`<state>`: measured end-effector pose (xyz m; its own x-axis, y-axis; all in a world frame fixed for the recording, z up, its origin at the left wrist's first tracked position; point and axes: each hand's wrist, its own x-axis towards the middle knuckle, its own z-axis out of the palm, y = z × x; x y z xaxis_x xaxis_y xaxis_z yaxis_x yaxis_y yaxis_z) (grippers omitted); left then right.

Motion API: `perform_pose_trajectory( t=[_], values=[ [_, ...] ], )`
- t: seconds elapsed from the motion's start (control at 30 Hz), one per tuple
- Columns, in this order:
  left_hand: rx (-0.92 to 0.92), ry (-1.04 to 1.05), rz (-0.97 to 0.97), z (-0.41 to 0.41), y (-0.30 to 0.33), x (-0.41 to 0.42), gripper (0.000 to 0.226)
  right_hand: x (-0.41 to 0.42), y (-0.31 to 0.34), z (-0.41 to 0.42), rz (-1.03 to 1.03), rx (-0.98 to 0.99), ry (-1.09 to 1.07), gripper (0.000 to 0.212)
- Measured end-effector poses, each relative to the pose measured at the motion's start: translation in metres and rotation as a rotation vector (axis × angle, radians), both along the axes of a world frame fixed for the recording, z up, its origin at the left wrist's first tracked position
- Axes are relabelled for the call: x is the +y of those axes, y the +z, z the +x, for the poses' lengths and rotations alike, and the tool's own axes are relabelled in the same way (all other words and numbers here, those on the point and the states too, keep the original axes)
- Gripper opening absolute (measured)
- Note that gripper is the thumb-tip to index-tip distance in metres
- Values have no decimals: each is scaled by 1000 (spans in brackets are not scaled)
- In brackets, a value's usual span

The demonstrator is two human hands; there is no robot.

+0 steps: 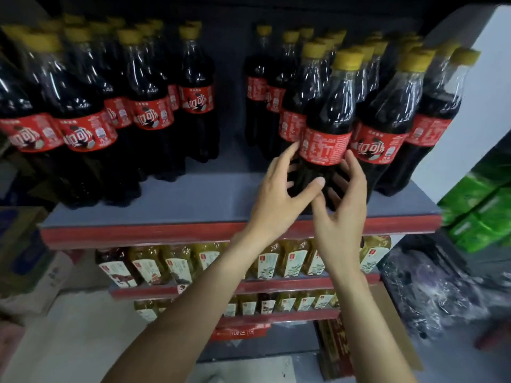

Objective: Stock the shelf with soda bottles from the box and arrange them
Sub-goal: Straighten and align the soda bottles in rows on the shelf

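Dark cola bottles with yellow caps and red labels stand in two groups on the grey top shelf (221,200). One front bottle (329,128) of the right group stands upright near the shelf's front edge, its label turned sideways. My left hand (279,194) and my right hand (343,205) are wrapped around its lower body from either side, fingers spread on the dark plastic. The left group (83,111) stands apart, with a gap of bare shelf between the two groups.
The shelf's red front lip (138,233) runs below my hands. Lower shelves hold yellow-green tea bottles (290,261). A cardboard box (392,322) sits on the floor at lower right, green packs (481,211) at right, cartons (25,250) at left.
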<state>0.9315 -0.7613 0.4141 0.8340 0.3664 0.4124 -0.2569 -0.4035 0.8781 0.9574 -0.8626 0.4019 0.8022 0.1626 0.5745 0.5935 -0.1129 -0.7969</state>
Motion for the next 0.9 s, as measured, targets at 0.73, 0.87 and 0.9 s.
perform_pose_trajectory(
  t=[0.73,0.87,0.9],
  values=[
    [68,211,-8,-46,23,111,66,82,13,33,-450,6,413,93],
    [-54,406,10,-46,16,108,72,124,13,18,-536,-17,315,95],
    [-54,424,-1,-45,15,111,77,132,12,16,-519,-10,338,94]
  ],
)
